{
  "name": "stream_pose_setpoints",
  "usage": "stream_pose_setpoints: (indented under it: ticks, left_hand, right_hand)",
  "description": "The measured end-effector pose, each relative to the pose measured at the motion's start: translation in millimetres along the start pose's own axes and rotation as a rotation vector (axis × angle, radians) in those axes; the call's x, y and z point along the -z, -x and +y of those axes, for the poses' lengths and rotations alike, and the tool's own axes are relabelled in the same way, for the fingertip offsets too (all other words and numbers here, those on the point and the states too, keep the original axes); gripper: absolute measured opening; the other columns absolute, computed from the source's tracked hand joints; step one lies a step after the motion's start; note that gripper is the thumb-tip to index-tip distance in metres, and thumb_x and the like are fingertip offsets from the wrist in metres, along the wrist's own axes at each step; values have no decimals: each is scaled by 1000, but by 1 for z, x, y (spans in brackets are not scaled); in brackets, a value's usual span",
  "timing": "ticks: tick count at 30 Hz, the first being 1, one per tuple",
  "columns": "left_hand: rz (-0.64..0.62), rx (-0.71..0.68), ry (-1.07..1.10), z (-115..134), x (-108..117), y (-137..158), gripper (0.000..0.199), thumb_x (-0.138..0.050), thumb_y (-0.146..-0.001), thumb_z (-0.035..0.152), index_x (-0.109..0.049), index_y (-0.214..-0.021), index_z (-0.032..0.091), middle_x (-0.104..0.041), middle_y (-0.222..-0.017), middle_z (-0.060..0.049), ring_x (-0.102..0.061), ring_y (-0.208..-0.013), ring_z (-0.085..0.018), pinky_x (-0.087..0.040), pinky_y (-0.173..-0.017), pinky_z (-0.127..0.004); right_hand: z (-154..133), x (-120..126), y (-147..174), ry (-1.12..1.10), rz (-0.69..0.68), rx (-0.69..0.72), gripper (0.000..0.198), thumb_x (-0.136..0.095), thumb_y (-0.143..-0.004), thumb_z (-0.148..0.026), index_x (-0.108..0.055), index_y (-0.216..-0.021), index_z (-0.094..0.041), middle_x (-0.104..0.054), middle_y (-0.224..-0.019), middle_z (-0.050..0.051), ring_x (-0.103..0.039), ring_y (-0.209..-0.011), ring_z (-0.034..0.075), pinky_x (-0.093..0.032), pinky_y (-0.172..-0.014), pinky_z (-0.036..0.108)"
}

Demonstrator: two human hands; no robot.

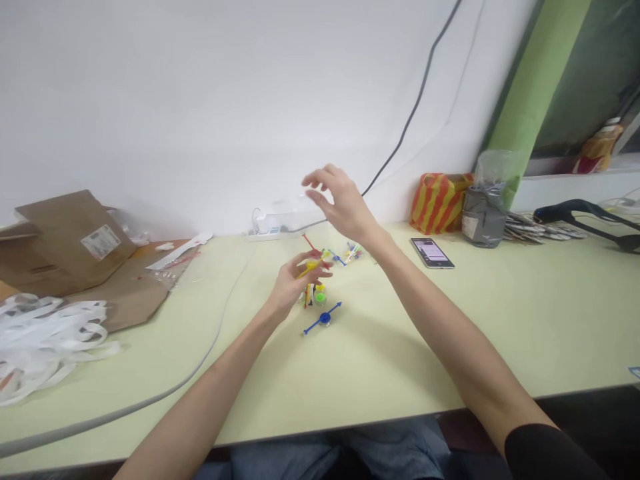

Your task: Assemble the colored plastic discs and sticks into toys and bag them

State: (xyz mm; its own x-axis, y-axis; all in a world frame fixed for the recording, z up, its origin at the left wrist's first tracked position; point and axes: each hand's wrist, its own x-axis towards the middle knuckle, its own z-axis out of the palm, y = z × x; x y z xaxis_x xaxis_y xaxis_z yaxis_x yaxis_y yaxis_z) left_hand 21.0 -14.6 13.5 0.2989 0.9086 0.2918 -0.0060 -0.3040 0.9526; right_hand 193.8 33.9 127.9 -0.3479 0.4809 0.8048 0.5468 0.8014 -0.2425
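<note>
My left hand [291, 283] is low over the table, its fingers closed around a yellow plastic arrow spinner [311, 267]. My right hand [337, 197] is raised above and to the right of it, thumb and fingers curved but apart; a faint, blurred clear glint shows near the fingertips, too indistinct to name. Below my left hand lies a blue arrow spinner [325, 319]. Beside it are small green-and-yellow round pieces [320, 295]. A red arrow spinner [314, 247] and another blue arrow [337, 257] are just behind, partly covered by my left fingers.
Further back lie several small colourful pieces in clear plastic [353, 251]. A phone [432, 253] rests at right, before a striped bag [437, 202] and a grey container [483, 217]. At left are a cardboard box [70, 233], white strips [50, 340] and a grey cable [175, 387].
</note>
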Motion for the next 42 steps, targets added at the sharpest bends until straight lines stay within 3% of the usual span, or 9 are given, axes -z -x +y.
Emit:
stream_pose_setpoints:
  ticks: [3, 7, 10, 18, 25, 28, 35, 39, 42]
  left_hand:
    - [128, -32, 28, -8, 7, -4, 48, -73, -79, 44, -58, -115, 18, -71, -115, -15, -72, -98, -27, -55, -72, -31]
    - [202, -27, 40, -14, 15, -6, 43, -76, -76, 44, -60, -104, 16, -71, -113, -15, -72, -96, -27, -56, -71, -33]
    - [210, -18, 26, -16, 17, -7, 41, -77, -75, 44, -61, -100, 16, -72, -111, -15, -71, -98, -27, -57, -73, -34]
    - [141, 1, 32, -14, 15, -5, 51, -77, -77, 38, -56, -119, 17, -73, -108, -15, -73, -87, -24, -57, -65, -29]
    - [-24, 69, -22, -9, 11, -1, 64, -79, -75, 40, -52, -128, 18, -74, -96, -13, -67, -55, -15, -48, -44, -22]
    - [-30, 85, -62, -7, 9, 1, 62, -81, -72, 40, -56, -123, 16, -73, -90, -11, -64, -51, -13, -47, -43, -21]
    - [25, 76, -144, -5, 7, 2, 60, -83, -67, 38, -61, -120, 18, -69, -86, -4, -64, -61, -13, -52, -51, -22]
    - [1, 48, -110, -6, 6, 1, 61, -80, -71, 39, -58, -125, 20, -67, -89, -3, -63, -63, -12, -52, -51, -22]
    - [-37, 42, -81, -6, 5, 1, 62, -78, -75, 41, -54, -128, 20, -68, -91, -6, -65, -62, -14, -52, -50, -23]
  right_hand:
    - [30, -22, 7, 173, 40, -130, 27, -44, -98, -23, -63, -118, -21, -63, -113, 10, -55, -106, 22, -43, -93, 35]
    - [66, -50, 34, 359, -621, -407, 22, -62, -87, -24, -70, -106, -17, -71, -105, 12, -64, -96, 22, -46, -82, 28]
    - [79, -65, 56, 391, -776, -500, 24, -73, -76, -26, -73, -96, -13, -73, -96, 16, -68, -88, 24, -47, -73, 28]
    - [93, -55, 51, 302, -722, -500, 19, -67, -83, -27, -74, -95, -15, -74, -98, 10, -66, -79, 17, -45, -68, 23]
    - [103, 13, 12, 144, -13, -278, 24, -48, -89, -14, -72, -93, -15, -70, -93, 9, -60, -88, 20, -43, -83, 31]
    - [82, 44, 2, 90, 161, -122, 22, -49, -91, -18, -71, -93, -18, -67, -90, 7, -57, -86, 20, -42, -85, 35]
    - [15, 47, -2, 7, -90, -9, 17, -59, -90, -22, -72, -80, -19, -64, -85, 5, -55, -79, 18, -42, -78, 33]
    - [-4, 32, -2, -123, -369, 5, 11, -62, -85, -18, -71, -80, -18, -67, -79, 2, -56, -75, 16, -42, -71, 30]
    - [-13, 30, -2, -189, -430, 8, 9, -62, -85, -16, -69, -79, -18, -67, -79, 2, -56, -73, 15, -42, -69, 28]
